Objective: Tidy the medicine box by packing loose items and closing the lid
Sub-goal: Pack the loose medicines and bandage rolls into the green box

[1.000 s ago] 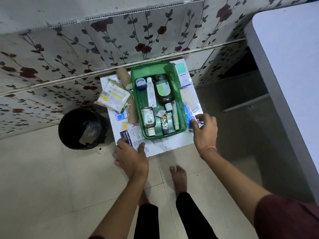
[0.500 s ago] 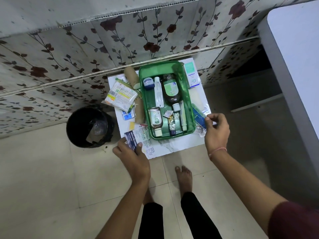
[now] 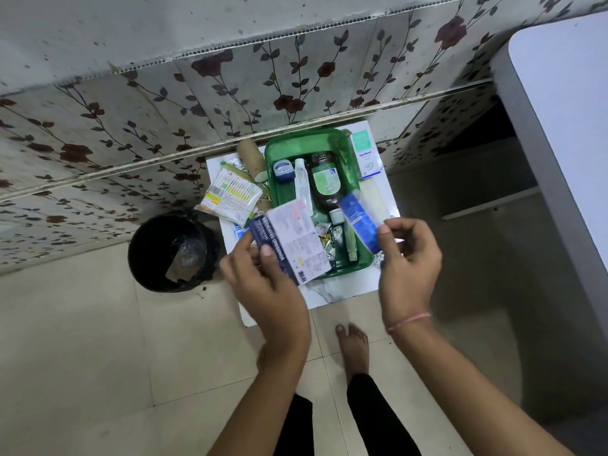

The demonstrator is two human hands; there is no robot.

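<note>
The green medicine box (image 3: pixel 353 166) stands open on a small white table (image 3: pixel 339 287) against the wall. Inside lie a brown bottle (image 3: pixel 324 182), a white tube (image 3: pixel 302 185), a small blue tin (image 3: pixel 283 169) and several sachets. My left hand (image 3: pixel 263 278) grips a white and dark blue printed packet (image 3: pixel 291 241), held above the box's near left corner. Over the box's right side, my right hand (image 3: pixel 408 258) pinches a blue packet (image 3: pixel 358 222) by its lower end.
Left of the box lie a strip pack (image 3: pixel 230 195) and a brown roll (image 3: pixel 251 158); a white Optibex carton (image 3: pixel 365 154) sits at its right. A black bin (image 3: pixel 171 251) stands on the floor to the left. A white counter (image 3: pixel 566 110) runs along the right. My bare feet are below the table.
Both hands lifted off the table. The left raised the printed packet over the box's near corner; the right picked up the blue packet from beside the box.
</note>
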